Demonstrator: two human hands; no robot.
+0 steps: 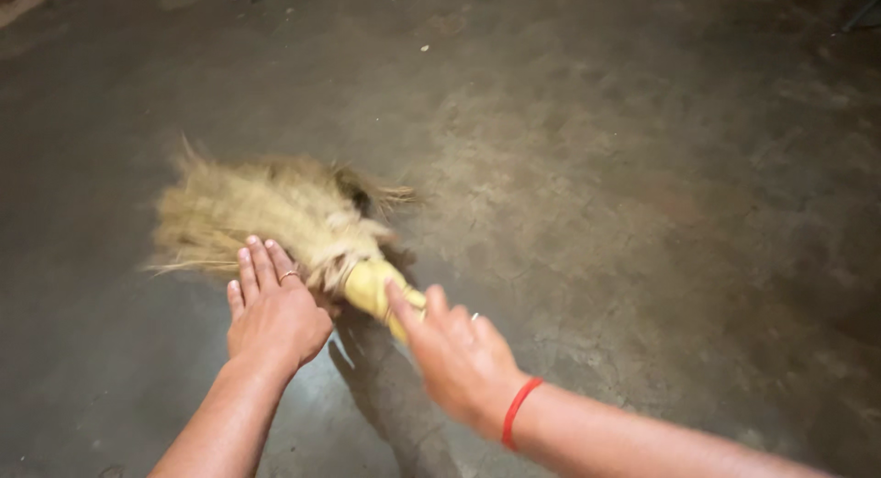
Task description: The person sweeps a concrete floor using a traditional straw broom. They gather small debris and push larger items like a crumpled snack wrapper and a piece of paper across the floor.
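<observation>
Carefully, I grip the broom (284,226) handle with my right hand (459,354), my flat, spread left hand (275,313) pressing its bristles.

Packages: none in view; labels: none in view; signs: none in view; screens: none in view. A few small pale scraps lie far off on the floor near the top edge; these are too small and blurred to tell, possibly bits of litter rather than any wrapper or label.
</observation>
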